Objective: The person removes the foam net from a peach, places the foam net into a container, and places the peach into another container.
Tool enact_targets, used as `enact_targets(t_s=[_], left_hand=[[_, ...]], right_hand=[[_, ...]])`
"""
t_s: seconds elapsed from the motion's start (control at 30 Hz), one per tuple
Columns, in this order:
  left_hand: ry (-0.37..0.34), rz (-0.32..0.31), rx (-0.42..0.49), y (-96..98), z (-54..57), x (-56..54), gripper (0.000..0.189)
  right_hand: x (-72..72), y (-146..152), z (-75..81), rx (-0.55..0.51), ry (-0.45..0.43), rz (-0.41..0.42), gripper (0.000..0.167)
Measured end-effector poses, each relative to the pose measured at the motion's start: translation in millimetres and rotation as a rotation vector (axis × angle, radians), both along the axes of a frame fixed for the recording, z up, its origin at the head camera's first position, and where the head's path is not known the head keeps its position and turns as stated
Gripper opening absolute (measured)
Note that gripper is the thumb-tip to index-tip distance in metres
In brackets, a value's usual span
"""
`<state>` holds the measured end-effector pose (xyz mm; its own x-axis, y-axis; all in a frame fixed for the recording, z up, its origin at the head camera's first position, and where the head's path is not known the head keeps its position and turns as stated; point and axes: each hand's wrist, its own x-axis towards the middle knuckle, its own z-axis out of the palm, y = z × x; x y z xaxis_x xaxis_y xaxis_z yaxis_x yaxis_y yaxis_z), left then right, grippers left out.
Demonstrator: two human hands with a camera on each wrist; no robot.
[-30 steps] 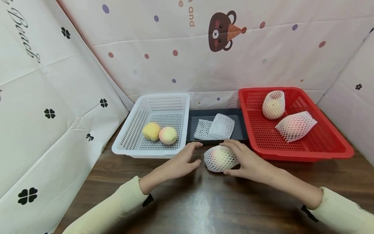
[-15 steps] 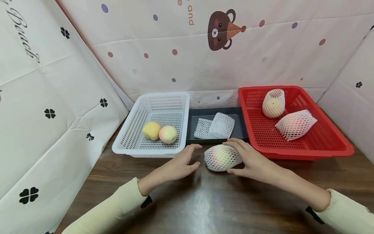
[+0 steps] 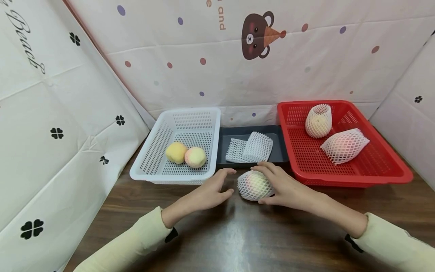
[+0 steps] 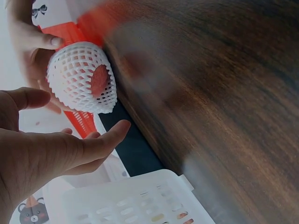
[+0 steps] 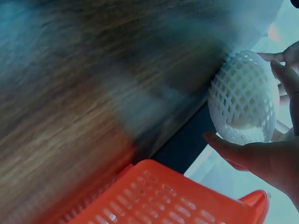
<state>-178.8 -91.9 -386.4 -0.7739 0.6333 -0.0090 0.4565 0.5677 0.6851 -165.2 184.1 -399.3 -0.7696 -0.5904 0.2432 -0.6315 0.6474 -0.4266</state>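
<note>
A peach in a white foam net sleeve [image 3: 252, 185] lies on its side on the dark wood table. My right hand [image 3: 284, 188] holds its right end, fingers curved over the far side and thumb at the near side. To its left, my left hand [image 3: 210, 192] stands apart from it, thumb and fingers spread with nothing between them. In the left wrist view the sleeve's open end [image 4: 113, 93] faces the left hand, showing pink peach inside. The right wrist view has the right hand's fingers [image 5: 233, 151] right at the netting.
A white basket [image 3: 144, 176] at back left holds two bare peaches [image 3: 185, 155]. Behind the hands, a dark tray [image 3: 224, 132] contains flat foam sleeves [image 3: 256, 146]. The red basket [image 3: 343, 178] at right holds two sleeved peaches [image 3: 344, 146]. Printed sheets [image 3: 163, 87] surround the table.
My right hand drew back slightly to the right, then moved left again over the sleeved peach. The peach and the left hand stay nearly in place.
</note>
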Motion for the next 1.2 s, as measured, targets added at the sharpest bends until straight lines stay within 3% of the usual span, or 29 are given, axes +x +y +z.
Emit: enact_targets(t_s=[0.33,0.63,0.9,1.07,1.2], left_hand=[[-0.018,-0.003,0.012,1.3,1.1,-1.8,0.053],[-0.026,0.001,0.036,1.8,4.6,0.8,0.053],[-0.144,0.045,0.201,2.3,10.2,3.7,0.05],[-0.165,0.056,0.321,4.9,12.3,4.5,0.047],[-0.133,0.049,0.424,7.3,15.5,3.5,0.04]], right_hand=[[-6.5,-6,-8.2,-0.027,-0.045,-0.024,0.078],[-4.8,-8,-6.0,-0.084,-0.006,-0.068,0.076],[-2.6,-8,12.5,-0.203,0.034,-0.082,0.08],[-0.4,-7,25.5,-0.238,0.032,-0.108,0.085],[2.1,-6,33.8,-0.268,0.034,-0.122,0.085]])
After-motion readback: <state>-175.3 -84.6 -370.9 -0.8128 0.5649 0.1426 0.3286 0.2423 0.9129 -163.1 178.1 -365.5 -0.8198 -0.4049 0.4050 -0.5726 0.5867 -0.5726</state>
